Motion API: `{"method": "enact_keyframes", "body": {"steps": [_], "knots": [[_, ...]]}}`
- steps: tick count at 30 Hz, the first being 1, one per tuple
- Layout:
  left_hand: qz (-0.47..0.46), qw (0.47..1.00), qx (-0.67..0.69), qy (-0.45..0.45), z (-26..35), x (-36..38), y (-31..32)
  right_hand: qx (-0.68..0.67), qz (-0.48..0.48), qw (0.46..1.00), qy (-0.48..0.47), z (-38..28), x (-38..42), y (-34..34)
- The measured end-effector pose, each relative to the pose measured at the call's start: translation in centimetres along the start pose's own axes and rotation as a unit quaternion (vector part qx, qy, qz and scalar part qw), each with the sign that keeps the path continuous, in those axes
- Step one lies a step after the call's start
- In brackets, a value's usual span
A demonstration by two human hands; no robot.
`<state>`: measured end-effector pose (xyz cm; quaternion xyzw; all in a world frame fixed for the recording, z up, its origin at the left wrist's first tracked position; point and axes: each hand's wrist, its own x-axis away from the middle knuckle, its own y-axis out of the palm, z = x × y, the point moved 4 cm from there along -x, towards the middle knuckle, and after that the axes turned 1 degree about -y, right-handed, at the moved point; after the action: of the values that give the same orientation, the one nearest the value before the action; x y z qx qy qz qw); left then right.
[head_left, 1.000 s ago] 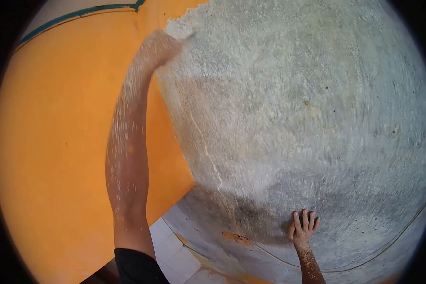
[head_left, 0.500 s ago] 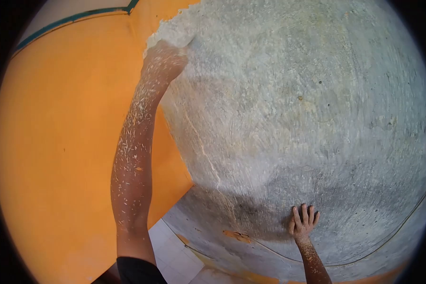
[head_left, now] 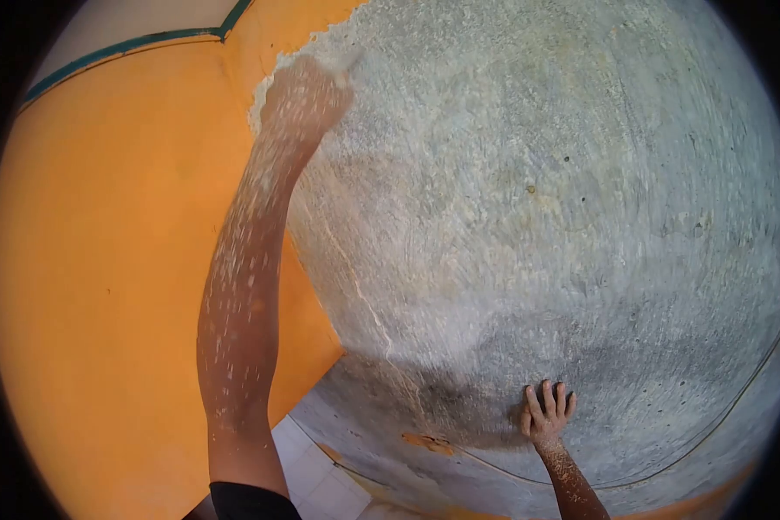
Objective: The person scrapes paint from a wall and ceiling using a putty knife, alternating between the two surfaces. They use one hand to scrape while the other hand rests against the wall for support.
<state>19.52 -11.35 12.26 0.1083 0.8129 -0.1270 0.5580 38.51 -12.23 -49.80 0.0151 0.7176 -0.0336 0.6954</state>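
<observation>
My left hand [head_left: 308, 100], blurred by motion, is closed in a fist at the ragged edge of the orange paint. A blurred grey end of what looks like a scraper [head_left: 352, 66] shows past the fingers; its handle is hidden in the fist. Pale flakes cover the left forearm up to the elbow. Lower down on the right, my right hand [head_left: 548, 418] lies against the bare grey wall [head_left: 529, 260], palm to the surface and fingers spread, holding nothing. Flakes dot its wrist too.
An orange painted wall [head_left: 104, 286] meets the grey wall at a corner on the left. Dark green trim [head_left: 130, 45] runs along its top. A thin cable [head_left: 702, 442] crosses the lower wall, near an orange paint patch [head_left: 428, 444]. White floor tiles [head_left: 321, 481] show below.
My left fist has shifted slightly up and right along the paint edge with the scraper. My right hand keeps its place on the wall while the view shifts a little.
</observation>
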Motion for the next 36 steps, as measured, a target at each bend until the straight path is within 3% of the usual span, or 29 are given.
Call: {"method": "enact_keyframes", "body": {"steps": [1,4,7,10,13,16,19,21,23,31,34,36], "knots": [[0.01,0.999,-0.036,-0.012,-0.7,-0.1,0.9,-0.001,-0.006,1.0,-0.004,0.1,0.3,-0.2],[-0.158,0.982,-0.017,-0.103,1.2,-1.7,-2.2,-0.002,-0.007,1.0,-0.009,0.1,0.2,-0.3],[0.059,0.996,-0.066,-0.002,-0.2,-3.0,-0.6,-0.005,0.004,1.0,-0.017,-0.2,-0.3,0.0],[-0.083,0.993,-0.051,-0.063,0.6,-3.2,-1.5,0.0,-0.005,1.0,-0.019,0.3,-0.2,-0.4],[0.02,1.0,-0.011,-0.01,0.8,-3.3,-0.5,0.013,-0.008,1.0,-0.004,0.1,0.0,-0.2],[0.052,0.998,-0.044,0.015,-0.4,-5.0,0.5,0.006,-0.011,1.0,-0.013,0.0,0.1,-0.3],[0.04,0.999,-0.015,0.023,2.8,-3.7,-2.2,-0.008,-0.006,1.0,-0.012,-0.2,-0.1,0.0],[-0.048,0.998,-0.031,-0.028,1.9,-4.8,-2.3,-0.01,-0.019,1.0,-0.017,0.1,0.1,-0.4],[-0.08,0.995,-0.02,-0.048,1.9,-5.4,-2.4,-0.003,-0.031,0.999,-0.007,0.1,0.2,-0.4],[-0.087,0.991,-0.041,-0.09,2.0,-5.1,-1.4,-0.019,-0.027,0.999,-0.007,0.1,0.5,-0.2],[0.095,0.994,-0.053,0.018,-0.4,-6.3,0.3,0.005,-0.04,0.999,0.0,0.1,-0.1,-0.6],[-0.009,0.999,-0.042,-0.011,0.9,-6.2,-0.6,0.007,-0.038,0.999,0.002,0.2,-0.2,-0.7]]}}
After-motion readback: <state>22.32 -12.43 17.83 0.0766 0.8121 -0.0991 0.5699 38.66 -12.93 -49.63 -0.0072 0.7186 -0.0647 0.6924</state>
